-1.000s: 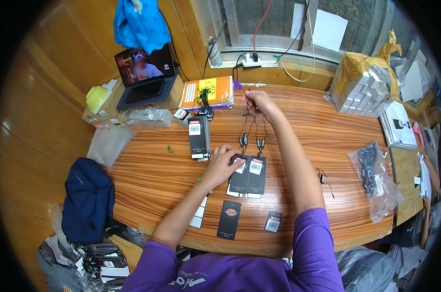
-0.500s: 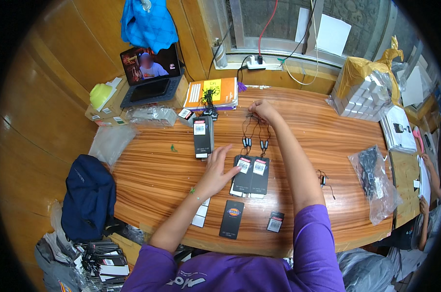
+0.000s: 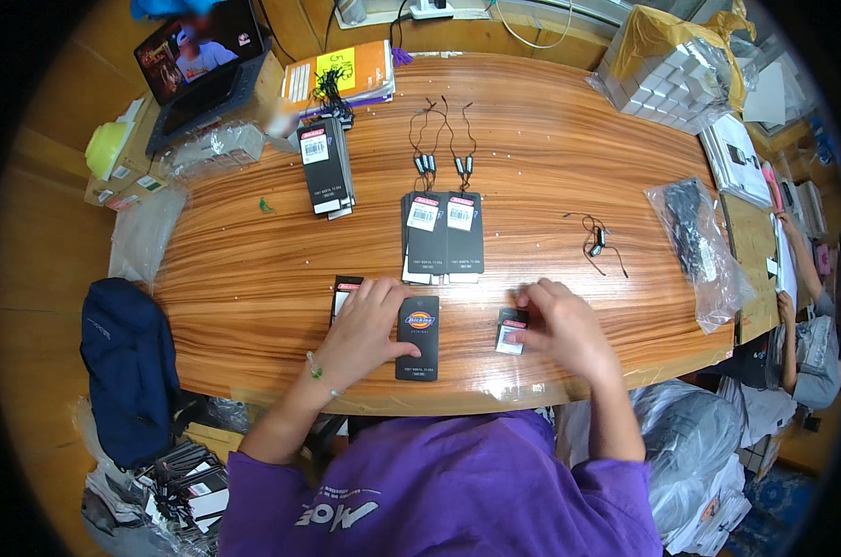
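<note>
My left hand (image 3: 369, 325) rests at the left side of a long black hang tag (image 3: 420, 357) with an oval logo, thumb over its edge and fingers apart from the thumb. Under that hand, a black card with a white label (image 3: 346, 286) is partly hidden. My right hand (image 3: 573, 330) has its fingers curled and its thumb on the right edge of a small black tag with a white sticker (image 3: 510, 342). Beyond my hands lie two side-by-side stacks of stickered black hang tags (image 3: 446, 251), their looped black strings (image 3: 430, 139) stretched toward the far side.
Another stack of black hang tags (image 3: 325, 176) lies far left, near an orange notebook (image 3: 376, 70) and a laptop (image 3: 202, 84). Loose black strings (image 3: 599, 243) and a clear plastic bag (image 3: 704, 255) lie at right. A wrapped block of white boxes (image 3: 657, 84) stands far right; another person's hand (image 3: 787, 306) shows beyond.
My right hand has left the far ends of the strings and come back to the small tag. My left hand has moved from the paired stacks to the long tag. The view has tilted down.
</note>
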A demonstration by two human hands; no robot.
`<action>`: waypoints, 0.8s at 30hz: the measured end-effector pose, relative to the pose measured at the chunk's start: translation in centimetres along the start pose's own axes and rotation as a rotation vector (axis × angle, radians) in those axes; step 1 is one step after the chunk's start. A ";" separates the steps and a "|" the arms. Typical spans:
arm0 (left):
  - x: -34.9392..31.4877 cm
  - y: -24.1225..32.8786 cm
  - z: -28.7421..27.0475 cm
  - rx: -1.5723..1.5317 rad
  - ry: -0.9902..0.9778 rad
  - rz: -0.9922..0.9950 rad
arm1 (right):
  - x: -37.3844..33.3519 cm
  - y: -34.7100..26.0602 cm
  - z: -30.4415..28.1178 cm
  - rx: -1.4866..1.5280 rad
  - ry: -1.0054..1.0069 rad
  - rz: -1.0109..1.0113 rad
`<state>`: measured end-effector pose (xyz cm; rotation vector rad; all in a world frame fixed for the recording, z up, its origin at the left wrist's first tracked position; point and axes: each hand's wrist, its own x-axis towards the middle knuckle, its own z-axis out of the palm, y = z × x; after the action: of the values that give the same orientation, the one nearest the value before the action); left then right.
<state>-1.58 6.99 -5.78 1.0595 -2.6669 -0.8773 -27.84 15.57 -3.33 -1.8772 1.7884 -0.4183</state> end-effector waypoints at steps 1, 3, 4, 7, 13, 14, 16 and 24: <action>0.2 0.0 0.0 -0.001 0.006 0.016 | -1.1 -0.1 1.0 -0.037 0.084 0.012; 0.4 0.1 -0.3 0.001 0.021 0.041 | -1.9 0.2 2.3 -0.058 0.206 0.019; 0.4 0.3 -0.4 -0.006 0.028 0.045 | -2.0 0.4 2.8 -0.040 0.244 0.015; 0.2 0.6 -0.8 0.012 0.132 0.104 | -2.2 1.0 3.7 0.192 0.222 0.155; 0.0 -0.1 -0.3 -0.583 -0.087 -0.296 | -2.0 0.7 4.0 0.459 0.193 0.304; -0.1 -0.1 -0.5 -0.624 -0.105 -0.326 | -1.9 0.5 4.0 0.437 0.208 0.298; -0.4 -0.6 0.0 -0.885 -0.049 -0.273 | -1.9 0.0 3.8 0.396 0.238 0.283; -1.0 -2.3 0.4 -1.098 -0.062 -0.321 | -2.6 0.2 3.2 0.690 0.236 0.279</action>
<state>0.39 6.45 -7.32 1.0950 -1.5388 -2.0622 -26.45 18.59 -5.74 -1.1218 1.7104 -1.0281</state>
